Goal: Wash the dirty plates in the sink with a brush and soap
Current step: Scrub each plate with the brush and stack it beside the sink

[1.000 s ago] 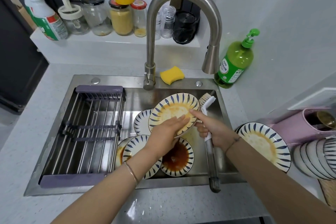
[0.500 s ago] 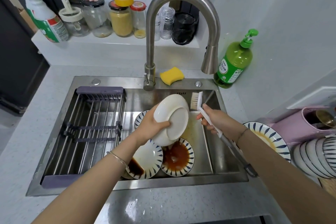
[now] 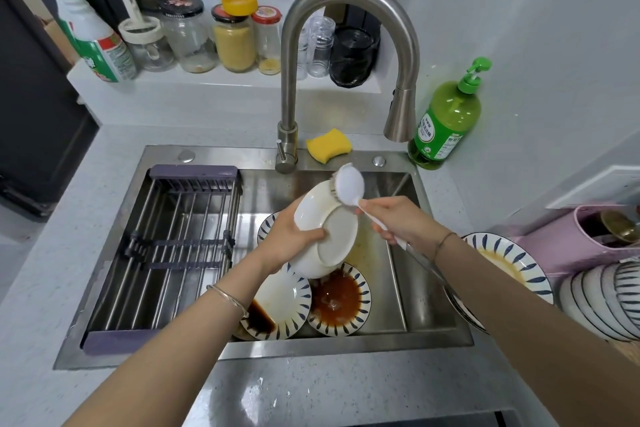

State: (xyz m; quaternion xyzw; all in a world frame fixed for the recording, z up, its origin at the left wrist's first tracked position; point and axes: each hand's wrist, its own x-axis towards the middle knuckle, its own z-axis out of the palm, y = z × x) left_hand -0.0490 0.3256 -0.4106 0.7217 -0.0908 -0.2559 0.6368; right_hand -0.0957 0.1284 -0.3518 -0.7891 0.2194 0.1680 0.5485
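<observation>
White round plate [image 3: 325,229] held tilted above the steel sink [image 3: 434,291], underside towards the camera, a brush at its far rim.

The left hand [image 3: 289,236] grips the plate's left edge with curled fingers. The right hand [image 3: 398,222] is closed round the white handle of the long dish brush [image 3: 349,184], whose bristled head touches the plate's top edge. Directly beneath lie two blue-striped dirty plates – one pooled with brown sauce [image 3: 341,300], one with a dark smear [image 3: 280,305] – and a third shows behind the left hand. A purple-ended metal drying rack [image 3: 173,246] fills the sink's left half. The curved steel faucet [image 3: 346,10] arches overhead, with a yellow sponge [image 3: 329,146] at its base and a green pump bottle of soap [image 3: 446,118] to the right. Another stained striped plate [image 3: 509,260] sits on the speckled grey counter [image 3: 311,388], near a stack of striped dishes [image 3: 606,298]. Glass jars [image 3: 235,42] line the white ledge behind.
</observation>
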